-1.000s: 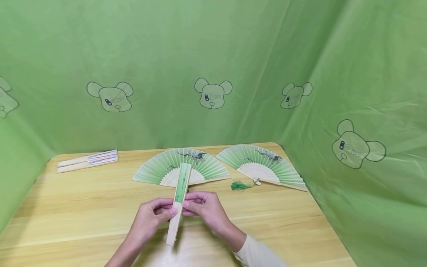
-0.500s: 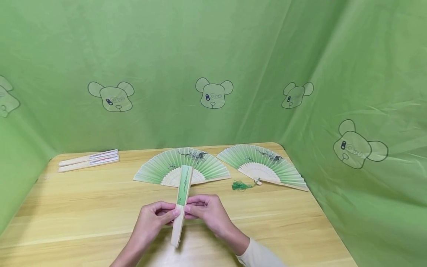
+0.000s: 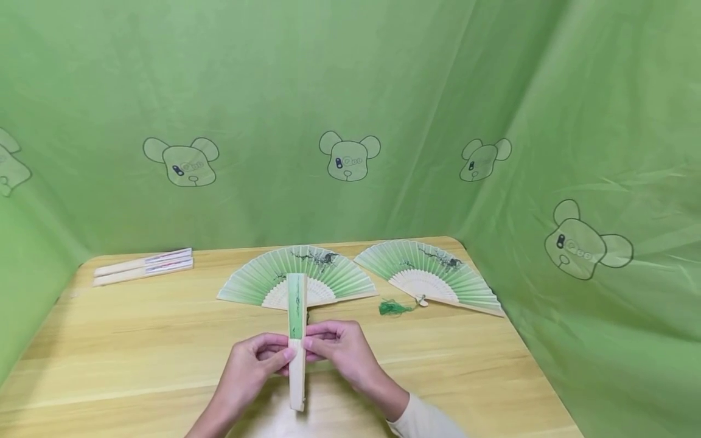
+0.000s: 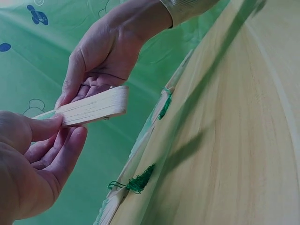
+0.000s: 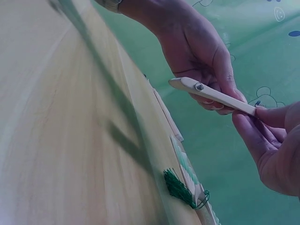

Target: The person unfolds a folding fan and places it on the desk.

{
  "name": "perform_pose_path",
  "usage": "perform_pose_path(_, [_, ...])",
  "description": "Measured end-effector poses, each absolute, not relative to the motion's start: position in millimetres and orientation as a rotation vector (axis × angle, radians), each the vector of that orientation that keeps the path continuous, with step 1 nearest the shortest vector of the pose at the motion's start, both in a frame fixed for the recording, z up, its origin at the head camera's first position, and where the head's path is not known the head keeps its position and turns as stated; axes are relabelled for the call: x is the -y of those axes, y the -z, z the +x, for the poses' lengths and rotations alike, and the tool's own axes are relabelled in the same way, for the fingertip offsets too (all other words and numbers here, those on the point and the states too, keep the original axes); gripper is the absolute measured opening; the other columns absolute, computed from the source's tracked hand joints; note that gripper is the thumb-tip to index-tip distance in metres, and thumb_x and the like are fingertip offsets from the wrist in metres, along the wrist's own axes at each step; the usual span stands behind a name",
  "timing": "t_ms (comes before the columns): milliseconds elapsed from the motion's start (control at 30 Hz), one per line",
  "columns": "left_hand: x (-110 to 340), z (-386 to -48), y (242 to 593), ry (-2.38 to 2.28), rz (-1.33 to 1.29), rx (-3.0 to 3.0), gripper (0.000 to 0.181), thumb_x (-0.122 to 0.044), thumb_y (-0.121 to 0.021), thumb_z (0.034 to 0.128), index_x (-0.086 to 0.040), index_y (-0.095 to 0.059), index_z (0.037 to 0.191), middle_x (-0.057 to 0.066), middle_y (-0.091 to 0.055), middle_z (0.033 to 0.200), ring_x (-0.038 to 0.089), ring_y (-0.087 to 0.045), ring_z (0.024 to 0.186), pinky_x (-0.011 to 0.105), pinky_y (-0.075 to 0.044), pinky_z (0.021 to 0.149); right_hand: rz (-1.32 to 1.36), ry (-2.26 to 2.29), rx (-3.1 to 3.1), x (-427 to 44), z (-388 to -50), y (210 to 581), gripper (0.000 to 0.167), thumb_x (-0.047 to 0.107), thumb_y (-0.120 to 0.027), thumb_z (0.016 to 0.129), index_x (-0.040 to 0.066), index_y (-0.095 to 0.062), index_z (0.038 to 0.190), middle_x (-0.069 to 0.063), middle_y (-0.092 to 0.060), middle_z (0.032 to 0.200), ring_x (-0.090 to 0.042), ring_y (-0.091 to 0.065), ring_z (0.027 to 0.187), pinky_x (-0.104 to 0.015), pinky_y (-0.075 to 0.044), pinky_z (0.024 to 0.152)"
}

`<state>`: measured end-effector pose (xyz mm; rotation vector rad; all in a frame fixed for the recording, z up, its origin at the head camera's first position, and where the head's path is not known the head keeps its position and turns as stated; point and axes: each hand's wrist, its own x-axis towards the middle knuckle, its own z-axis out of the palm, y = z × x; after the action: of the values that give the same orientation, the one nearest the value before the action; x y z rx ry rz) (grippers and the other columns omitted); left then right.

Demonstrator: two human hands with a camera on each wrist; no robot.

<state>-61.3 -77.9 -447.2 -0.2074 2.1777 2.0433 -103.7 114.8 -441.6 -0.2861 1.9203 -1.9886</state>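
A folded hand fan, green on its upper half with pale wooden ribs below, is held upright above the table. My left hand pinches it from the left, thumb on the ribs. From the other side my right hand pinches it between thumb and fingers. The left wrist view shows the stacked rib ends of the folded fan; a round rivet shows near the end of the fan in the right wrist view. Behind it lies a spread green fan, partly covered by the folded one.
A second spread green fan with a green tassel lies at the back right of the wooden table. Two folded fans lie side by side at the back left. Green cloth walls enclose the table's back and sides.
The folded fan has turned from leaning right to nearly upright, and its lower end has swung to the right. Both hands keep their pinch on it, slightly lower than before.
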Motion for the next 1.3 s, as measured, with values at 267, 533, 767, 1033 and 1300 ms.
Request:
perform_pose_path(267, [78.8,-60.0,445.3,-2.036,-0.161,-2.201,0.031,-0.006,-0.076,0.0916,0.010,-0.068,0.117,0.017,-0.076,0.099,0.020,-0.075,0.083,0.032,-0.069,0.077,-0.306,1.964,-1.941,-115.3,-104.2,437.0,0.027,0.001,-0.076,0.090,-0.013,-0.070,0.113,-0.027,-0.075,0.103,-0.015,-0.077,0.080,-0.031,-0.069,0.079])
perform_pose_path(533, [80.0,-59.5,444.2,-2.074,-0.119,-2.166,0.028,-0.001,-0.072,0.0927,0.012,-0.064,0.117,0.020,-0.074,0.099,0.018,-0.074,0.084,0.033,-0.069,0.080,-0.281,1.978,-1.926,-116.3,-105.7,435.6,0.028,0.001,-0.077,0.089,-0.014,-0.069,0.111,-0.024,-0.076,0.099,-0.013,-0.076,0.078,-0.030,-0.069,0.079])
perform_pose_path(767, [80.8,-60.2,444.4,-2.094,-0.139,-2.140,0.028,-0.002,-0.071,0.0934,0.010,-0.062,0.117,0.018,-0.073,0.099,0.017,-0.073,0.083,0.031,-0.068,0.080,-0.255,2.003,-1.918,-114.9,-107.6,435.8,0.030,0.000,-0.077,0.088,-0.015,-0.068,0.113,-0.019,-0.076,0.097,-0.013,-0.075,0.077,-0.030,-0.069,0.078])
perform_pose_path(1033, [83.2,-60.9,446.9,-2.125,-0.166,-2.094,0.028,-0.003,-0.072,0.0939,0.010,-0.063,0.117,0.016,-0.074,0.100,0.016,-0.073,0.084,0.030,-0.068,0.081,-0.235,2.027,-1.891,-114.8,-107.5,436.4,0.032,0.002,-0.077,0.089,-0.016,-0.068,0.113,-0.021,-0.077,0.099,-0.013,-0.076,0.078,-0.033,-0.069,0.079])
perform_pose_path(1300, [84.6,-63.1,446.9,-2.198,-0.213,-2.001,0.030,-0.002,-0.069,0.0957,0.014,-0.062,0.120,0.012,-0.074,0.098,0.018,-0.074,0.084,0.033,-0.069,0.082,-0.206,2.063,-1.869,-117.4,-109.5,436.2,0.032,0.001,-0.077,0.089,-0.017,-0.067,0.114,-0.019,-0.077,0.098,-0.014,-0.075,0.078,-0.034,-0.069,0.079])
